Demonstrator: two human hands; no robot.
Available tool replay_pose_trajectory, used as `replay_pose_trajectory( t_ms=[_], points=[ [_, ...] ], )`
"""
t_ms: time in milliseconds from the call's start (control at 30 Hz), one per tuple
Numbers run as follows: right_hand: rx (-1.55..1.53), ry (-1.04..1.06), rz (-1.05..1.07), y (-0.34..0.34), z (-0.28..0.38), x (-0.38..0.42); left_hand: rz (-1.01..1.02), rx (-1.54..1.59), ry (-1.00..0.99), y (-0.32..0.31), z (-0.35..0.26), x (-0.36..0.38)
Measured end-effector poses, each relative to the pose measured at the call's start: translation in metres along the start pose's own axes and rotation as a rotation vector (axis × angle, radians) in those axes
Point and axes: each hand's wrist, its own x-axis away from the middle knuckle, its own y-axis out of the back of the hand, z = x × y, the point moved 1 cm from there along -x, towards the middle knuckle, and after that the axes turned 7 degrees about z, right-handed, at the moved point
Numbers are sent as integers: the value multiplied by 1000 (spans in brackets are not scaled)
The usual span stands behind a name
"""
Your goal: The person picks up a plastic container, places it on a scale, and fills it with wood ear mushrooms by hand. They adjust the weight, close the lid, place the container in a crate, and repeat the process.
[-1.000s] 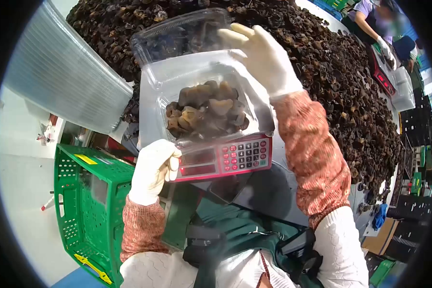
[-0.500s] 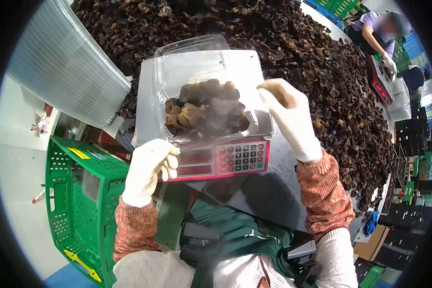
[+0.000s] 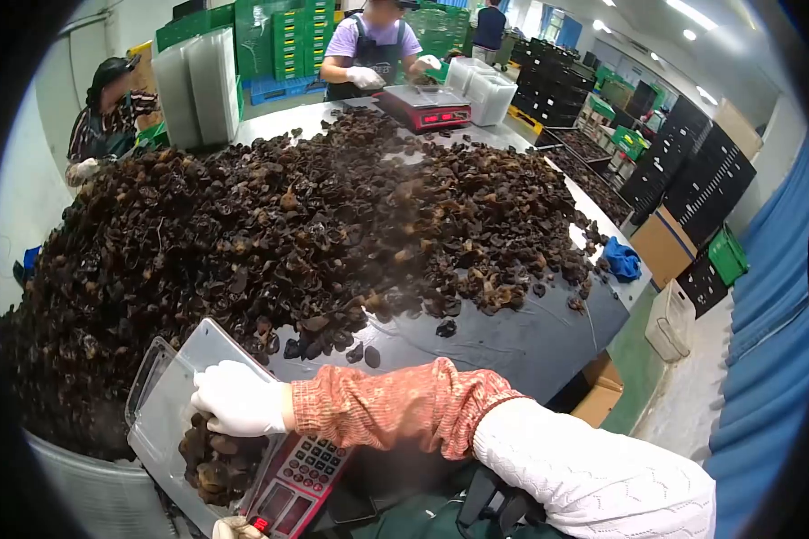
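Note:
A clear plastic clamshell box, its lid folded back, rests on the pan of a red and silver digital scale. Dark brown wood ear mushrooms are heaped in the box. My right hand, in a white glove, bends over the far side of this heap, its fingers curled down and fingertips at the mushrooms. What it grips is hidden under the palm. At the bottom edge of the view, my gloved left hand shows only in part, fingers bent, beside the near end of the scale and box.
A large pile of wood ear mushrooms covers much of the table. Stacked clear boxes stand at lower left. Across the table, a person works behind another red scale; another person is at far left.
The view has swung up and to the right, so the scale now appears at lower left. My right hand has moved from beside the box to over its mushrooms.

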Motion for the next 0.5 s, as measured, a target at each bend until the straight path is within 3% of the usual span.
replay_pose_trajectory(
  t_ms=[300,400,433,467,500],
  points=[
    [-32,-6,-47,8,5,1,13,65,-17,5,2,4],
    [6,-29,-85,22,6,4,-67,116,30,10,8,4],
    [-15,-52,-143,29,11,9,-74,-56,-177,5,9,-5],
    [31,-50,-160,38,7,10,-26,-42,-156,2,10,4],
    [15,-78,-181,48,-1,9,-108,57,-94,-9,4,6]
  ],
)
